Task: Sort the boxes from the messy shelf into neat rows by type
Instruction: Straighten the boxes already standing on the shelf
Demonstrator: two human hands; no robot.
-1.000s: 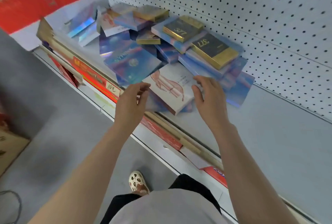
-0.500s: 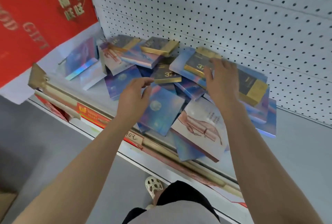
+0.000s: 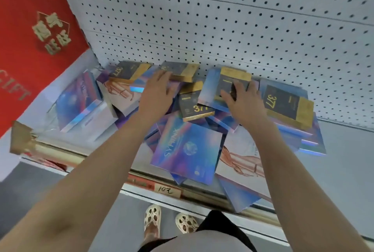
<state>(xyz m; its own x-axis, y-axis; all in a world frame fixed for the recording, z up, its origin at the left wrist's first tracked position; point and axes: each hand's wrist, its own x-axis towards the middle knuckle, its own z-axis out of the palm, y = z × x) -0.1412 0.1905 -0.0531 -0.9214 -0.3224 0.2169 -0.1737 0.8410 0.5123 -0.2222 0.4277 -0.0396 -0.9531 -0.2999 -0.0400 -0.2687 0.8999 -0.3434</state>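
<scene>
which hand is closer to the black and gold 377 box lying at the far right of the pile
Right. The right hand lies just left of that 377 box, fingers on a neighbouring black and gold box. The left hand is farther left across the pile.

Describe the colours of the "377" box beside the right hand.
Black with a gold band and gold "377", clearest in the head view.

Gold "377" stands on the black-and-gold box (image 3: 286, 104) at right, on another (image 3: 196, 106) in the pile's middle, and on one (image 3: 125, 70) at back left. The price tag (image 3: 167, 190) on the shelf edge reads "102". The red banner (image 3: 24, 29) shows "GIFT".
</scene>
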